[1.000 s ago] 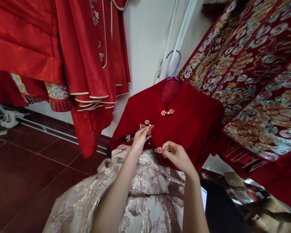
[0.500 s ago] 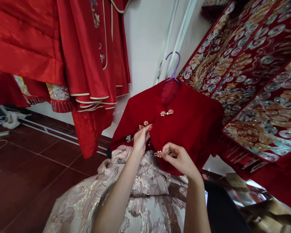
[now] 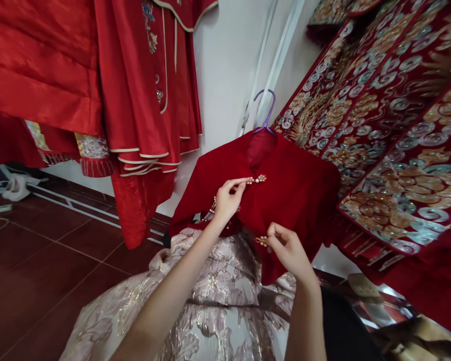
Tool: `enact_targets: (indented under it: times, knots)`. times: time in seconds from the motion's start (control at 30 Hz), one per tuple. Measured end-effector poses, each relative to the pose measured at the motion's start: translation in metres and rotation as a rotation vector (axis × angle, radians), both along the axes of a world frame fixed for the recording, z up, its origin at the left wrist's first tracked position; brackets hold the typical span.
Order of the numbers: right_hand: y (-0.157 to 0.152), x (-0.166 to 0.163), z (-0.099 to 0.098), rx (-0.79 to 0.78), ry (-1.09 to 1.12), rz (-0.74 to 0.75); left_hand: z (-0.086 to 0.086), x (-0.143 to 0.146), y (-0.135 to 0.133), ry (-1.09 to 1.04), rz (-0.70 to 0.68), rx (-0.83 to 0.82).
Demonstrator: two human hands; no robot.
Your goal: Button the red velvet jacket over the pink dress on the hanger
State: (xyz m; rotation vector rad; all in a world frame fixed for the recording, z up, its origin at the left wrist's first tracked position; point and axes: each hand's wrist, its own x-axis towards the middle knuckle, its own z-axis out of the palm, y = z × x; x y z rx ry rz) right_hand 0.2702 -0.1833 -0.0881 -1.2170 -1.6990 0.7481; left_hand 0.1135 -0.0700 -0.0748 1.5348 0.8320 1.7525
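Note:
A deep red jacket (image 3: 296, 180) hangs on a purple hanger (image 3: 269, 111), its front parted below the neck. My left hand (image 3: 228, 199) pinches at the left end of the upper beaded frog button (image 3: 261, 178), which joins the two sides under the collar. Lower down, my right hand (image 3: 288, 246) grips the front edge by a beaded loop fastener (image 3: 261, 241), whose gold loop points left. Bead strings (image 3: 211, 208) show partly behind my left hand. Pale floral brocade fabric (image 3: 214, 281) spreads beneath both forearms.
Red garments with cream piping (image 3: 146, 125) hang at left. Heavily embroidered red garments (image 3: 383, 150) hang close at right. A white rail (image 3: 276, 65) rises behind the hanger. A white floor rack (image 3: 78, 205) and a pale shoe (image 3: 17, 188) are at left.
My left hand has moved up and right from the lower left-side fastener to the upper frog button. My right hand has shifted slightly right, still holding the beaded loop fastener.

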Motion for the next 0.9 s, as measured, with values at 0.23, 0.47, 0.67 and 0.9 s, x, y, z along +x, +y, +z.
enact_targets:
  times: [0.23,0.47,0.67,0.9]
  knots:
    - [-0.011,0.023,0.006,0.109,0.036,-0.072,0.05,-0.006,0.008,0.789,0.203,0.35]
    - [-0.016,0.027,0.01,0.112,0.05,-0.095,0.066,-0.011,0.017,0.931,0.043,0.505]
    - [-0.013,0.019,0.009,0.111,0.002,-0.084,0.073,-0.011,0.021,0.823,-0.117,0.376]
    - [-0.013,-0.008,0.012,0.086,-0.149,-0.029,0.067,-0.002,0.03,0.653,-0.158,0.332]
